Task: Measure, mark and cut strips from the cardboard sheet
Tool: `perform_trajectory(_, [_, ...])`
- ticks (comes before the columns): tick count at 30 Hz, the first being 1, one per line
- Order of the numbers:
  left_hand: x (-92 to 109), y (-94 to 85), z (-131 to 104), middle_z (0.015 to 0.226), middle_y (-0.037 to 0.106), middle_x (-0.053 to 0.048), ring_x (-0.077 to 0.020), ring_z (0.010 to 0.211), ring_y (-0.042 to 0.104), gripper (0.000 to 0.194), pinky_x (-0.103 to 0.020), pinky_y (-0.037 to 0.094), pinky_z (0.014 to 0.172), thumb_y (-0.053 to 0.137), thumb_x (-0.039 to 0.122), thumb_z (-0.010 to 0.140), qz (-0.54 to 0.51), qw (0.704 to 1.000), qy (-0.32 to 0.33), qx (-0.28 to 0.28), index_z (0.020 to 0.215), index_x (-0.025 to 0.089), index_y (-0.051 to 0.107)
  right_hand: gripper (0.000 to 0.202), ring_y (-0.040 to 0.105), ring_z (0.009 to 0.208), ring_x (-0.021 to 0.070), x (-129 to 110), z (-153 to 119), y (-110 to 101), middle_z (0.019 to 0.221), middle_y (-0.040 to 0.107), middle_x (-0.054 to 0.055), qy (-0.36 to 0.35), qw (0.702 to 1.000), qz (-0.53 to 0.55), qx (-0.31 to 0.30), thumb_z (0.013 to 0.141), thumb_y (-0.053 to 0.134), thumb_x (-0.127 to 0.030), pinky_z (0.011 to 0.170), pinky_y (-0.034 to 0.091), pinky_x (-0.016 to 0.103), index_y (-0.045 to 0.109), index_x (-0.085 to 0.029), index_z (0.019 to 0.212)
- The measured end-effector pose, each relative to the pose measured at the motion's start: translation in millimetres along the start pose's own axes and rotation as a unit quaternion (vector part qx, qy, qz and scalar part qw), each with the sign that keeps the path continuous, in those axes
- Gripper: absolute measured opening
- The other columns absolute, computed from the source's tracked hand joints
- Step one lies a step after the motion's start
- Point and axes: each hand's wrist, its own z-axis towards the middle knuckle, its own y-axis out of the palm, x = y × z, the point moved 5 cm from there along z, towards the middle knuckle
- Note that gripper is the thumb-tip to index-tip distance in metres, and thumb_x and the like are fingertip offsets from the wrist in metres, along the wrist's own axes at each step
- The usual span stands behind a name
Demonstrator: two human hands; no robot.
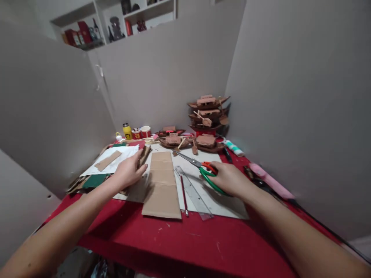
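In the head view my right hand (pixel 228 177) grips a pair of scissors (pixel 206 170) by orange and green handles, with the blades pointing to the far left. My left hand (pixel 131 170) is held with fingers apart beside a stack of cardboard and paper, and nothing shows in it. Between the hands lies a long cardboard strip (pixel 164 189) with crease lines across it. Just right of the strip are a dark red pencil (pixel 184 195) and a clear ruler (pixel 197 193), both lying on a white sheet (pixel 228 204).
Model boats (pixel 206 143) of brown cardboard stand at the back, several of them stacked. White paper (pixel 100 158) with a small cardboard piece (pixel 108 160) lies left. A yellow bottle (pixel 127 131) and paper cups (pixel 145 131) stand behind. A pink tool (pixel 271 180) lies along the right wall.
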Motion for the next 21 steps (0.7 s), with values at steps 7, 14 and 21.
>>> perform_trajectory(7, [33.5,50.2,-8.8,0.093,0.074,-0.016,-0.0315,0.083,0.069,0.063,-0.034,0.045,0.066,0.045,0.04,0.09,0.082,0.993,0.041,-0.078,0.145,0.012,0.036,0.031,0.067,0.087,0.0336,34.7,3.1,-19.9,0.098,0.073,0.02,0.096,0.992,-0.068,-0.047,0.083,0.055,-0.041,0.062,0.041,0.035,0.07,-0.015,0.093])
perform_trajectory(14, [37.6,69.7,-2.0,0.089,0.073,-0.019,-0.0349,0.082,0.069,0.072,-0.037,0.046,0.065,0.047,0.05,0.088,0.134,0.986,0.036,-0.087,0.146,0.01,0.032,0.022,0.067,0.086,0.0333,46.1,2.9,-16.4,0.096,0.073,0.017,0.121,0.984,-0.096,-0.093,0.078,0.061,-0.036,0.063,0.043,0.036,0.071,-0.018,0.083])
perform_trajectory(21, [39.6,75.7,-9.4,0.103,0.07,-0.02,-0.0341,0.092,0.067,0.067,-0.039,0.047,0.072,0.046,0.049,0.09,0.133,0.988,0.024,-0.071,0.145,0.012,0.035,0.02,0.067,0.084,0.0348,31.0,-2.2,-18.7,0.095,0.072,0.022,0.114,0.987,-0.087,-0.07,0.078,0.063,-0.029,0.066,0.045,0.038,0.071,-0.014,0.088])
